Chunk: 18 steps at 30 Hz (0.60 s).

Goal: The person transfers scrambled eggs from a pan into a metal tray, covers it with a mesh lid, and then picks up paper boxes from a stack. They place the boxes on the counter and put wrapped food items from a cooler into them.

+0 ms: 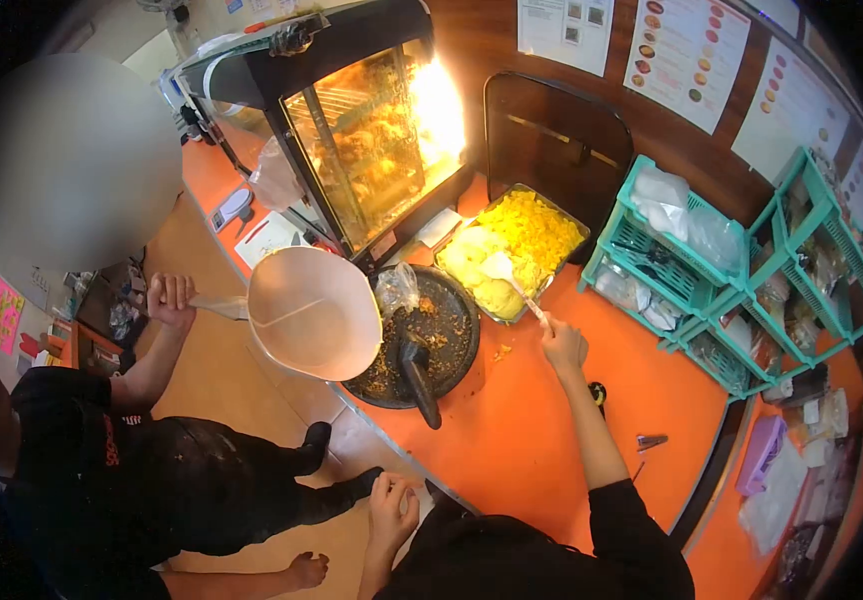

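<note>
My right hand (564, 346) is closed around the handle of a white spoon (499, 266). The spoon's head rests in pale yellow mashed food (477, 262) at the near end of a metal tray (577, 252). Brighter yellow chunks (532, 222) fill the tray's far end. My left hand (393, 512) hangs low beside the counter's edge, fingers curled, with nothing visible in them. Left of the tray stands a dark stone mortar (462, 350) with brown crumbs inside, and a dark pestle (418, 385) leans in it. A clear plastic bag (398, 290) lies at its rim.
A co-worker's hand (171, 299) holds a light-coloured pan (314, 312) partly over the mortar. Behind stands a brightly lit glass warmer cabinet (362, 150). Turquoise baskets (682, 270) of packets stack at the right. Small items, including a metal clip-like piece (652, 441), lie on the orange counter (522, 440).
</note>
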Each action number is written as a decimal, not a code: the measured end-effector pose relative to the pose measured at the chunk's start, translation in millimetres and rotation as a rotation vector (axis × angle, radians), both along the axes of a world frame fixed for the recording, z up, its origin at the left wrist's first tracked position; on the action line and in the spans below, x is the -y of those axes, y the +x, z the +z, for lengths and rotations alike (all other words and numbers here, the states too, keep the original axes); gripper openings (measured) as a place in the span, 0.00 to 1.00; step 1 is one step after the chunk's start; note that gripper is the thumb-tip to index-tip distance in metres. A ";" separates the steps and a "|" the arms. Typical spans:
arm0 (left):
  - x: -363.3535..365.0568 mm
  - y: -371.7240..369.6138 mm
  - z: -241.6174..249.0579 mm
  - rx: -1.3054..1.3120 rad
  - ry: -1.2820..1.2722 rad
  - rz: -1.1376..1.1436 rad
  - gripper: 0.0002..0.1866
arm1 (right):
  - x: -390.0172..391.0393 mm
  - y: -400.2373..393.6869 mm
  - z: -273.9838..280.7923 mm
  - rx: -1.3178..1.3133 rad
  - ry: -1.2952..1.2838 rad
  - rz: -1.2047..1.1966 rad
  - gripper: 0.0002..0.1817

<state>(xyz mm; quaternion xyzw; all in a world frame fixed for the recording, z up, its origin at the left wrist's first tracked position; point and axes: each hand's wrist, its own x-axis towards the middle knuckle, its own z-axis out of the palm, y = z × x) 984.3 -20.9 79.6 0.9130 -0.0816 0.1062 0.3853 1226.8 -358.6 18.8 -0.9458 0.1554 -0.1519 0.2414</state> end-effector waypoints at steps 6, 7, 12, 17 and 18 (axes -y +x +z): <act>8.7 10.4 7.3 -0.022 -0.058 -0.029 0.08 | 21.9 16.9 -15.9 0.029 -0.091 0.015 0.15; 9.2 9.4 6.5 -0.015 -0.059 -0.008 0.09 | 19.4 14.0 4.0 0.018 -0.071 0.018 0.15; 11.5 3.9 -2.8 -0.004 -0.078 0.032 0.09 | 25.2 -40.7 6.2 0.136 -0.073 0.133 0.14; 11.6 10.5 -2.0 -0.025 -0.018 -0.066 0.10 | 26.5 -55.2 -0.1 0.186 -0.111 0.244 0.17; 11.0 10.9 -3.3 -0.019 -0.017 -0.072 0.10 | 29.5 -53.9 -5.5 0.200 -0.145 0.249 0.17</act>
